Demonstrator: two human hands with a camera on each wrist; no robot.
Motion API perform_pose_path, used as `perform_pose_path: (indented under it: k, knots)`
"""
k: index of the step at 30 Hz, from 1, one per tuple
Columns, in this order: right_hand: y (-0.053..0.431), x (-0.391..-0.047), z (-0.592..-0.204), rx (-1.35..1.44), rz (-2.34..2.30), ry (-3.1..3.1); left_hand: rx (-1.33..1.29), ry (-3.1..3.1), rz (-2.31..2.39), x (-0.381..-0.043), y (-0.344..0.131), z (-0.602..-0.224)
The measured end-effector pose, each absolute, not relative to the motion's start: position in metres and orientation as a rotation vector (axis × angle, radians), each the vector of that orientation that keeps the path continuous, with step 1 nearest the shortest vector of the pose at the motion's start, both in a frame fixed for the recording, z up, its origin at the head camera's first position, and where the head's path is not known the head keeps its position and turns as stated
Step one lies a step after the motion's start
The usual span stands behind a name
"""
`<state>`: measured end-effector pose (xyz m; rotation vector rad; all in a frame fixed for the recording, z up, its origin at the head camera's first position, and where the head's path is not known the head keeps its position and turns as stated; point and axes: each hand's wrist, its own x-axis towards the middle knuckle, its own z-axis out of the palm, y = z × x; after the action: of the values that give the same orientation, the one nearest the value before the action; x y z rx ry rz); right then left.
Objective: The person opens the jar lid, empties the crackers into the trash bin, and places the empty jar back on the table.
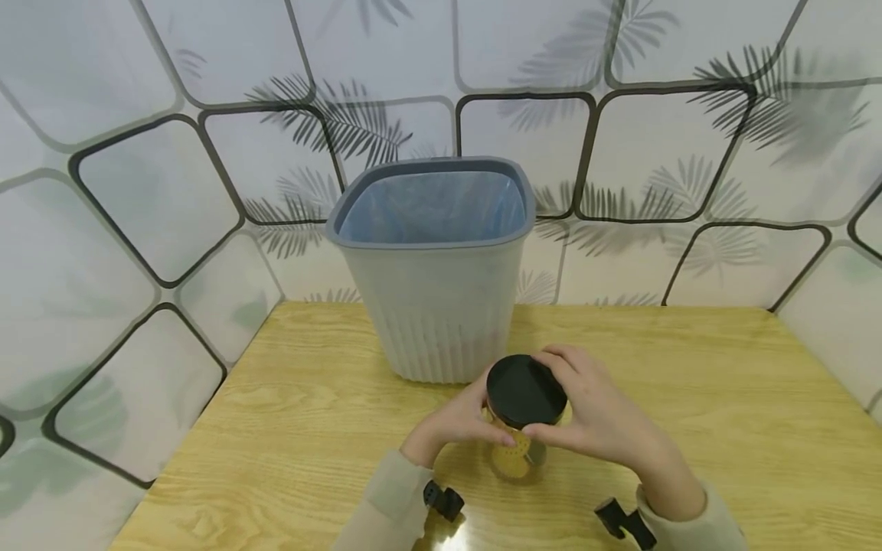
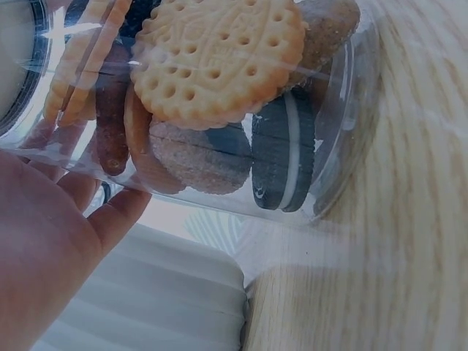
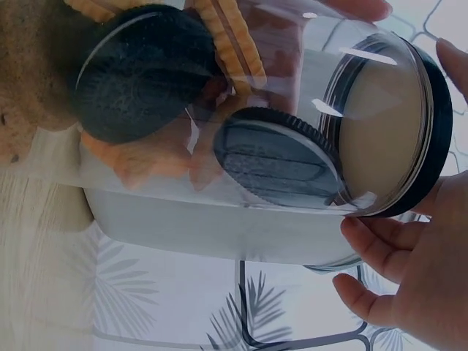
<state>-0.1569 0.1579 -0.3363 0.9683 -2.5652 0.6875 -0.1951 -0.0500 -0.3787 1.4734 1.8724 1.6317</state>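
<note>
A clear jar (image 1: 536, 457) of assorted biscuits stands on the table, its black lid (image 1: 527, 389) on top. My left hand (image 1: 451, 417) grips the jar's side just below the lid. Fingers and thumb of my right hand (image 1: 602, 409) curl round the lid's rim from the other side. Through the clear wall, the left wrist view shows a round golden biscuit (image 2: 219, 58) and a dark sandwich cookie (image 2: 284, 152) with a pale filling. Another dark cookie (image 3: 274, 161) leans near the lid end in the right wrist view.
Behind the jar stands a tall white ribbed bin (image 1: 434, 306) with a grey rim and a bluish liner (image 1: 441, 203) inside. The wooden table (image 1: 303, 398) runs back to a wall (image 1: 661, 161) patterned with leaves and dark rounded outlines.
</note>
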Motion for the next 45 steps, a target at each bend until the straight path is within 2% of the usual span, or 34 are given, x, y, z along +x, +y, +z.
perform_pose_path:
  k: [13, 35, 45]
  knots:
    - [0.157, -0.156, -0.338, 0.959, 0.7, -2.554, 1.462, 1.845, 1.642, -0.196, -0.049, -0.379]
    - [0.161, -0.167, -0.34, 1.176, 0.83, -2.465, 1.442, 1.888, 1.638, -0.195, -0.05, -0.377]
    - [0.156, -0.162, -0.339, 1.001, 0.781, -2.602, 1.476, 1.859, 1.639, -0.196, -0.05, -0.378]
